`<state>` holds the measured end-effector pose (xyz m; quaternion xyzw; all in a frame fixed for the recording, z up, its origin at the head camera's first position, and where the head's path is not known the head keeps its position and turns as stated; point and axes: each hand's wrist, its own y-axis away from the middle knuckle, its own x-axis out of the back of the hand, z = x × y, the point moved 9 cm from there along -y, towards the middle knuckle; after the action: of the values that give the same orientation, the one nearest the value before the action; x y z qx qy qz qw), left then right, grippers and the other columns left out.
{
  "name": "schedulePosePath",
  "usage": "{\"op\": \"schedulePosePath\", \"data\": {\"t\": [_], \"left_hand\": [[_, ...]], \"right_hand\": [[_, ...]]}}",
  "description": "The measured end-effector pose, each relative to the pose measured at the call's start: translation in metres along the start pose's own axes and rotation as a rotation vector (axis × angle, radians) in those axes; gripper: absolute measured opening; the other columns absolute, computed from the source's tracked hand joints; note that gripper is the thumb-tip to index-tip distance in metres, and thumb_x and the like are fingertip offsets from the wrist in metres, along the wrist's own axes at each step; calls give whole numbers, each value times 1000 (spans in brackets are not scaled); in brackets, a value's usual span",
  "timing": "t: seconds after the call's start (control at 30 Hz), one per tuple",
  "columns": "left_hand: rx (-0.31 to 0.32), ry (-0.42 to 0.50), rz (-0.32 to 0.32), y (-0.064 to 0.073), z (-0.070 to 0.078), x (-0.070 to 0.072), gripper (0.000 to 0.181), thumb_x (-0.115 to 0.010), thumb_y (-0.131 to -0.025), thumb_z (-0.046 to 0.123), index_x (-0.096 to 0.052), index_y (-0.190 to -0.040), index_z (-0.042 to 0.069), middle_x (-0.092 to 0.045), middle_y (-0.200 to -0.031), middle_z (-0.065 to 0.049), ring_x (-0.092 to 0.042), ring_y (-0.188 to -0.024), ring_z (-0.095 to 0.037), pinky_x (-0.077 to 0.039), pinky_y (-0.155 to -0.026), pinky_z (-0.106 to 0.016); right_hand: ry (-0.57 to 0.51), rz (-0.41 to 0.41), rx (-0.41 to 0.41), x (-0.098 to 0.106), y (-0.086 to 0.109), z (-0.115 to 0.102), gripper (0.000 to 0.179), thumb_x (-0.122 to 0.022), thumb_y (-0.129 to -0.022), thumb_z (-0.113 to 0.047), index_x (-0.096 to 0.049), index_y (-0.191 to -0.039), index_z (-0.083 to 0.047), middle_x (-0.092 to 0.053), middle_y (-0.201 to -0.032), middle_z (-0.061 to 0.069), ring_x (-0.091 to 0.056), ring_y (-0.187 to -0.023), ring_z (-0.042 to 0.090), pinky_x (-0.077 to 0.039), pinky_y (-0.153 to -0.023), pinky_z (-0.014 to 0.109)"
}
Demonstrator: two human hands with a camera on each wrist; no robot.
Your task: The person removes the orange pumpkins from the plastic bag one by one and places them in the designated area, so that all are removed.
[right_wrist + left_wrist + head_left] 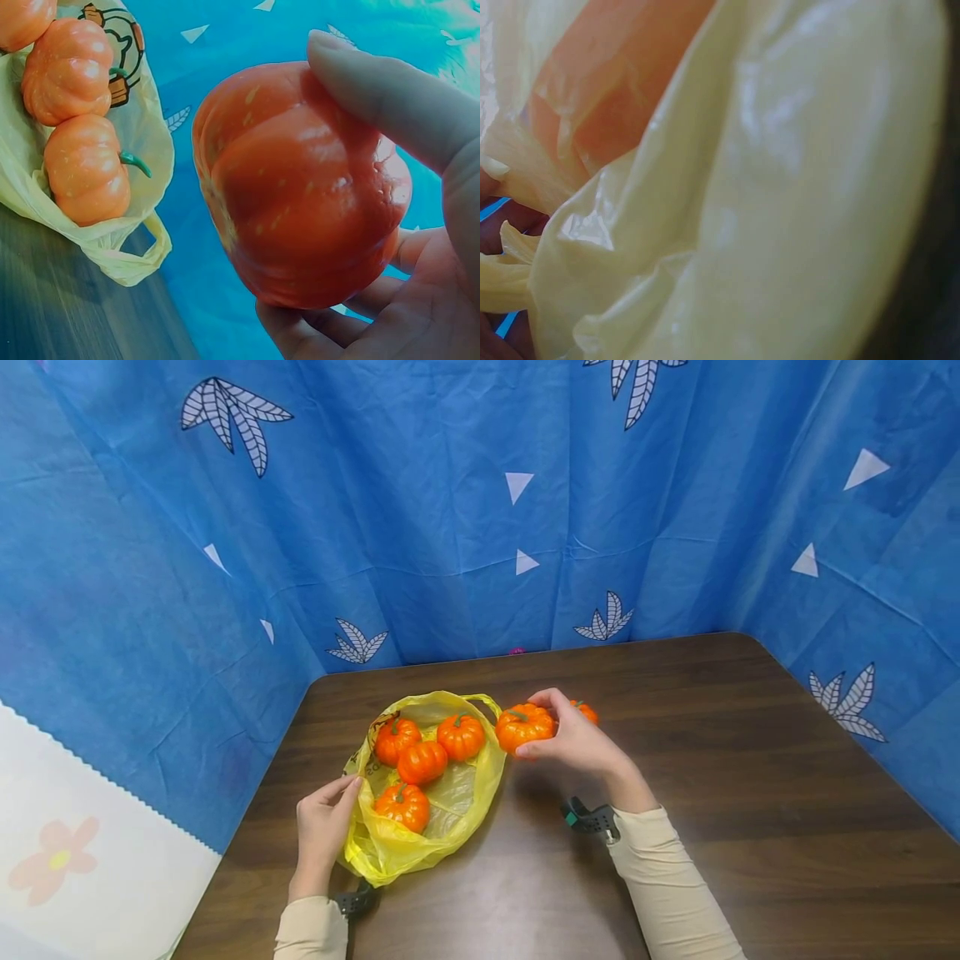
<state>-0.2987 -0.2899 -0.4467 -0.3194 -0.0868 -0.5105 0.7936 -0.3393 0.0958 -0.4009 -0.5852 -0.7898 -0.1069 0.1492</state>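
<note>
An opened yellow plastic bag (459, 793) lies on the table, with several small orange pumpkins (405, 807) with green stems inside it. My left hand (324, 827) pinches the bag's left rim between thumb and fingers; in the left wrist view the yellow plastic (795, 180) fills most of the picture. My right hand (581, 739) grips another pumpkin (523, 728), thumb on one side and fingers on the other, just right of the bag's rim. The right wrist view shows this pumpkin (300, 195) large and close, beside the bag's handle loop (146, 259).
One more pumpkin (584, 711) sits behind my right hand, partly hidden by it. The dark wooden table (750, 793) extends to the right. Blue curtains (450, 510) with leaf prints hang along its back and sides, and a white cloth (82, 827) hangs at the left.
</note>
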Motion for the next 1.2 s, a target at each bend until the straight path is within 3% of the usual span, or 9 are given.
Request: {"op": "schedulePosePath", "data": {"t": [0.33, 0.7, 1.2], "left_hand": [[38, -6, -14, 0, -3, -1, 21, -72, -93, 16, -78, -105, 0, -76, -104, -19, -54, -80, 17, -44, -72, 1], [68, 3, -30, 1, -5, -1, 22, -72, -93, 17, -77, -107, 0, -76, -106, -19, -56, -80, 15, -45, -72, 0], [54, -17, -19, 0, -5, -1, 21, -72, -93, 17, -78, -106, 2, -76, -105, -17, -59, -84, 8, -44, -74, 1]], "right_hand": [[22, 16, 49, 5, 0, -2, 74, -87, -78, -27, -39, -133, -11, -54, -126, 14, -56, -111, 30, -57, -91, 36], [31, 20, 40, 9, 0, -1, 75, -87, -78, -28, -38, -133, -11, -53, -127, 14, -55, -112, 30, -57, -91, 37], [42, 37, 30, 13, -1, 3, 76, -87, -78, -25, -38, -135, -11, -51, -130, 14, -54, -113, 31, -57, -94, 39]]}}
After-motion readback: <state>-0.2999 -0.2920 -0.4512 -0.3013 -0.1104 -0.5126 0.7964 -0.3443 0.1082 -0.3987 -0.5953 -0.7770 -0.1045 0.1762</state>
